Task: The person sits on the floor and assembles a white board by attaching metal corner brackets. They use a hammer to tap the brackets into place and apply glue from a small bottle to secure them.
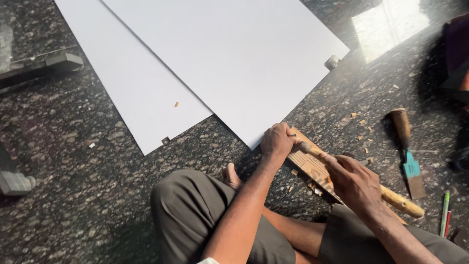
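I sit cross-legged on a dark speckled stone floor. My left hand (277, 142) is closed in a fist at the upper end of a short wooden strip (309, 167), next to the corner of a large white board (234, 54). A small dark tip sticks out of the fist; the rest of that tool is hidden. My right hand (355, 185) grips a long wooden handle (401, 201). The handle's far end reaches close to my left fist, above the strip.
A second white board (132, 83) lies under the first, to the left. A wooden-handled chisel with a blue blade (408, 159) lies on the floor at the right, with pencils (445, 220) nearby. Wood chips (360, 122) are scattered around. Dark metal objects (44, 66) sit at the left.
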### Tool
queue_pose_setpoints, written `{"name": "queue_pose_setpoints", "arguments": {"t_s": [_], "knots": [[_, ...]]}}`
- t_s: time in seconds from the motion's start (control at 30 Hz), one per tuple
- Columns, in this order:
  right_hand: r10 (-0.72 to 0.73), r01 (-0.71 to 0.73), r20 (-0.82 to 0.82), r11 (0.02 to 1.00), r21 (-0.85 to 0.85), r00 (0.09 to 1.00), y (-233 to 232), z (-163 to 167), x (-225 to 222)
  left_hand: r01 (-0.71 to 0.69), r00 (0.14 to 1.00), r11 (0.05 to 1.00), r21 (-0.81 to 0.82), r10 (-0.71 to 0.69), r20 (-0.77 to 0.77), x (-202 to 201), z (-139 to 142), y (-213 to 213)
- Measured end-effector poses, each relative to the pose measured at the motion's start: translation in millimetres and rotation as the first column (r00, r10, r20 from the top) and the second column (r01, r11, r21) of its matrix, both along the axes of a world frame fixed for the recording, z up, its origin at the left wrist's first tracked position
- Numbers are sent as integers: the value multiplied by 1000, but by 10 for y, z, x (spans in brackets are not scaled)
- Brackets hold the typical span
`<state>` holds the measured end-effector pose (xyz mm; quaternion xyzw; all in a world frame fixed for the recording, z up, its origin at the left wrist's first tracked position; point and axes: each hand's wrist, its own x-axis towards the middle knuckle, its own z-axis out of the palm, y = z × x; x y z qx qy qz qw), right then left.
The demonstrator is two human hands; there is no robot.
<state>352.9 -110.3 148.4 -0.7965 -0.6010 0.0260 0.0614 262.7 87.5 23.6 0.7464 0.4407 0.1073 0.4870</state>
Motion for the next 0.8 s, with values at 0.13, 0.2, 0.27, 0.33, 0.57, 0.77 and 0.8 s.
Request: {"name": "queue_pose_setpoints", "arguments": {"t_s": [0.13, 0.2, 0.27, 0.33, 0.57, 0.77, 0.8], "knots": [[102, -104, 29, 990, 95, 994, -31, -69, 46, 9, 999, 1000, -30, -10, -35, 6, 16, -13], [127, -127, 72, 992, -11, 989, -26, -136, 128, 12, 999, 999, -46, -14, -42, 4, 10, -35], [-189, 187, -34, 981, -54, 981, -25, -213, 301, -14, 999, 1000, -28, 13, -38, -8, -13, -72], [-465, 445, -325, 885, -140, 824, -129, -273, 540, -67, 993, 994, 90, 58, 104, -25, -46, -118], [-596, 708, -789, 622, -334, 151, -348, -600, 1471, -70, 967, 983, -171, 109, 229, -147, -29, -180], [-366, 394, -486, 918, -48, 794, 4, -576, 796, 147, 961, 957, -250, -78, 264, -315, 126, -229], [-414, 397, -752, 891, -220, 514, 108, -584, 557, 164, 958, 957, -239, -97, 271, -341, 145, -241]]}}
